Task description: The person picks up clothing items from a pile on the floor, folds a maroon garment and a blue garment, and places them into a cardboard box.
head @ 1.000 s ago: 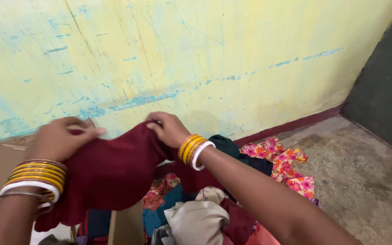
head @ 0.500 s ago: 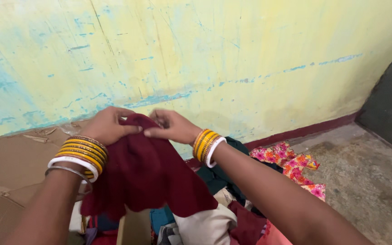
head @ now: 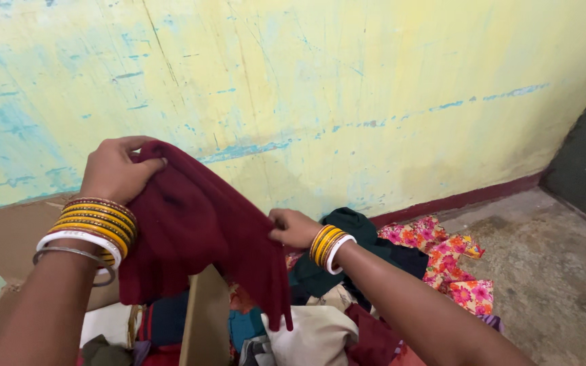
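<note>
We see soft, even light, brightest on the wall (head: 347, 88) at upper centre; dim at the right edge, faint shadows, focus sharp.

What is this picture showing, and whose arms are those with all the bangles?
The camera sits on a person's head and looks down, so the arms are that person's own. The left hand lifts a dark red cloth by its top, and the right hand pinches its edge lower down. Both wrists wear yellow and white bangles. Below lies a pile of clothes on the floor, with a flowery pink piece beside it. A cardboard box stands at the left, by a yellow wall.
</note>
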